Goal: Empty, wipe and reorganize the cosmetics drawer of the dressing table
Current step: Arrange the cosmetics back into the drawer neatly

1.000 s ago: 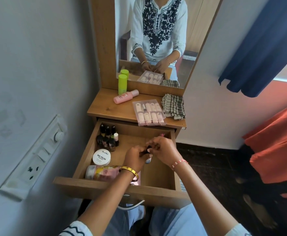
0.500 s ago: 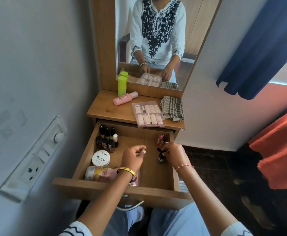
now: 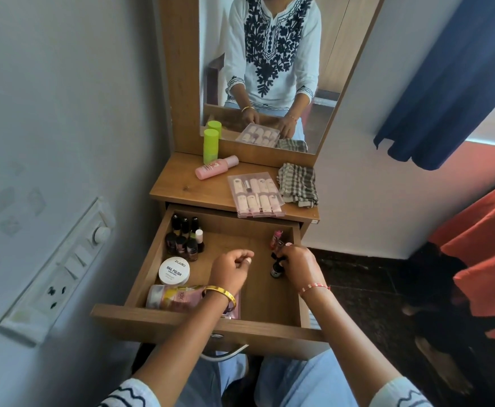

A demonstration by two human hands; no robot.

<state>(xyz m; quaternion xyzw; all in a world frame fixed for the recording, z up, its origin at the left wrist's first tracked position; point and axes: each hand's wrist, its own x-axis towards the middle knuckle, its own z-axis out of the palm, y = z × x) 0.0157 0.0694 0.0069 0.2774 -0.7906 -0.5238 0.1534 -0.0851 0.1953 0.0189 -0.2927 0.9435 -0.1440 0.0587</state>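
Note:
The wooden drawer (image 3: 211, 323) of the dressing table stands pulled out. My right hand (image 3: 299, 264) grips a small dark bottle (image 3: 275, 270) that stands near the drawer's right wall. Just behind it stands a pink bottle (image 3: 277, 239). My left hand (image 3: 231, 270) hovers over the drawer's middle with fingers curled and nothing in it. A cluster of dark nail polish bottles (image 3: 184, 237) fills the back left corner. In front of it sits a white jar (image 3: 173, 270) marked nail polish, and a lying pale tube (image 3: 173, 298) at the front left.
On the tabletop (image 3: 181, 189) lie a pink bottle (image 3: 215, 167), a green bottle (image 3: 210, 146), a clear pack of small tubes (image 3: 255, 195) and a folded checked cloth (image 3: 297, 185). A mirror (image 3: 272, 69) rises behind. A wall with a switch panel (image 3: 55, 274) is at left.
My hands came apart: the right one carried the small dark bottle to the drawer's right side and stood it there. The left hand drew back, empty.

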